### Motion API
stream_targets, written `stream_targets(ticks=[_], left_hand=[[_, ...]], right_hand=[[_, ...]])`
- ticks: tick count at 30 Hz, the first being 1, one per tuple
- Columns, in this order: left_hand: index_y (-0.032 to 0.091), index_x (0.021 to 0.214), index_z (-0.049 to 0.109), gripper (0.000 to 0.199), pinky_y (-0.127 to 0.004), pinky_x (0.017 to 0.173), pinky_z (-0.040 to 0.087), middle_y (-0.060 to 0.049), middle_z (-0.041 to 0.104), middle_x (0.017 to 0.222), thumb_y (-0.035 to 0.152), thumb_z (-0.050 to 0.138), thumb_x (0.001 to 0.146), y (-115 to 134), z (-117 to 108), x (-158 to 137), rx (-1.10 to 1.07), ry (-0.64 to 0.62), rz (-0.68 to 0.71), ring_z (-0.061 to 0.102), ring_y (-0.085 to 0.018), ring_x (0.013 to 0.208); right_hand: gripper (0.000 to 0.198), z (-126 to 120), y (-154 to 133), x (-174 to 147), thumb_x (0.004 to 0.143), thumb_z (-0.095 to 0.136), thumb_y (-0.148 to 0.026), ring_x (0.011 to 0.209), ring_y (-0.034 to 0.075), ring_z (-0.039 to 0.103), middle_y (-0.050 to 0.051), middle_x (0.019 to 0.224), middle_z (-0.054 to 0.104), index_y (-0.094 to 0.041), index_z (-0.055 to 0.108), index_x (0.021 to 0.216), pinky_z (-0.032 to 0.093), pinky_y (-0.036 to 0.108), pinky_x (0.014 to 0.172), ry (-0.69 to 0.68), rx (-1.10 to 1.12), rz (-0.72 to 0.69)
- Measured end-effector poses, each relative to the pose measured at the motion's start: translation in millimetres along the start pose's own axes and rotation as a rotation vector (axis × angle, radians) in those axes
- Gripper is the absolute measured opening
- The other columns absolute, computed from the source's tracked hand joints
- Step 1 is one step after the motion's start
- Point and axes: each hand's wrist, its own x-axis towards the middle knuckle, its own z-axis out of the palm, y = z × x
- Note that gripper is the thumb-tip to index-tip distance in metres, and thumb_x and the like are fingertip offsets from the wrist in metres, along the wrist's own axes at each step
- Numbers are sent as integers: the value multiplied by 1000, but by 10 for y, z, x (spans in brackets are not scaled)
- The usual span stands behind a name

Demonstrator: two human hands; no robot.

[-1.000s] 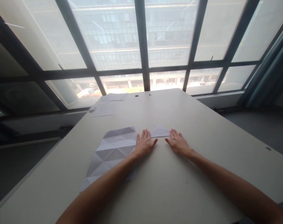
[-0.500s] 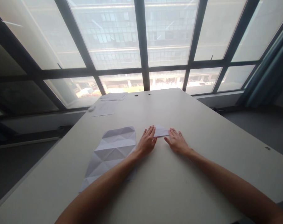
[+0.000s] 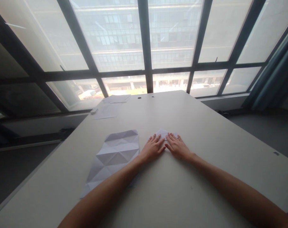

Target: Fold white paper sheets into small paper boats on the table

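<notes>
Both palms face down on a small folded piece of white paper (image 3: 162,132) at the middle of the white table (image 3: 167,196). My left hand (image 3: 153,148) lies on its left part, fingers stretched out. Over its right part rests my right hand (image 3: 178,146), also flat with the fingers extended. The two thumbs are close together at the near side. Most of the folded paper is hidden under the hands; its far tip shows between and beyond the fingers. Left of my left hand is a larger creased sheet of paper (image 3: 117,145), partly covered by my left forearm.
Several white sheets (image 3: 116,98) lie at the far left of the table, with another sheet (image 3: 106,111) nearer. A small white object (image 3: 93,111) sits at the left edge. Beyond stand large windows (image 3: 120,34); a curtain (image 3: 267,79) hangs at the right.
My hands have come closer together over the folded paper and now cover more of its near edge. The creased sheet lies as before.
</notes>
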Motion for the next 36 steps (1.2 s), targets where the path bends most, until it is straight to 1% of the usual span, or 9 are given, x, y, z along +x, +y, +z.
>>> stream_targets(ticks=[4,8,12,15,18,21,24,31,36], left_hand=[[27,146,41,55,-50,117,21,-7,31,156,54,35,98,-3,13,-2,1,-2,-18,20,-32,146],[27,146,40,55,-48,117,20,-7,32,156,53,35,98,-8,23,-9,5,12,-15,21,-31,146],[27,146,41,55,-49,117,21,-7,33,156,54,35,97,-14,25,-12,10,16,-23,22,-31,145],[28,145,41,55,-49,117,21,-6,33,156,54,36,97,-18,27,-10,13,17,-30,22,-32,145],[28,145,41,55,-49,116,21,-6,33,156,53,37,97,-19,31,-9,13,19,-24,23,-31,145],[28,146,39,55,-50,116,22,-7,33,156,55,35,97,-19,34,-7,8,26,-20,22,-32,145],[29,148,35,58,-51,116,22,-7,33,155,57,32,97,-18,30,-5,-2,25,-19,22,-32,145],[31,149,34,58,-50,116,23,-7,34,155,57,33,97,-10,7,-7,-6,19,-22,24,-32,145],[30,145,41,53,-51,116,20,-5,33,156,54,33,98,0,3,-13,3,11,-34,22,-30,145]], right_hand=[[77,44,45,7,98,14,-60,148,26,15,17,158,21,-4,26,151,9,49,118,3,-13,145],[78,68,179,3,98,15,-59,147,29,13,19,157,21,-1,26,150,2,56,116,26,-51,301],[74,67,282,-4,100,14,-54,147,29,13,19,157,23,0,27,149,3,60,115,96,-52,375],[70,29,256,4,101,15,-51,148,27,10,18,158,21,-2,25,150,5,57,116,199,-31,322],[68,-19,166,15,101,16,-50,149,23,8,15,159,19,-5,24,152,7,49,118,239,11,160],[69,-30,86,13,101,17,-53,148,22,12,13,159,21,-7,25,152,9,45,119,153,48,-34],[71,-9,54,6,99,19,-57,147,23,17,14,157,25,-9,27,152,13,46,119,29,61,-140],[74,-5,41,-7,99,16,-60,147,24,19,15,157,26,-9,29,151,13,45,119,-13,43,-110],[76,27,5,-21,98,14,-60,147,27,15,17,158,21,-8,25,152,5,54,117,-10,-6,113]])
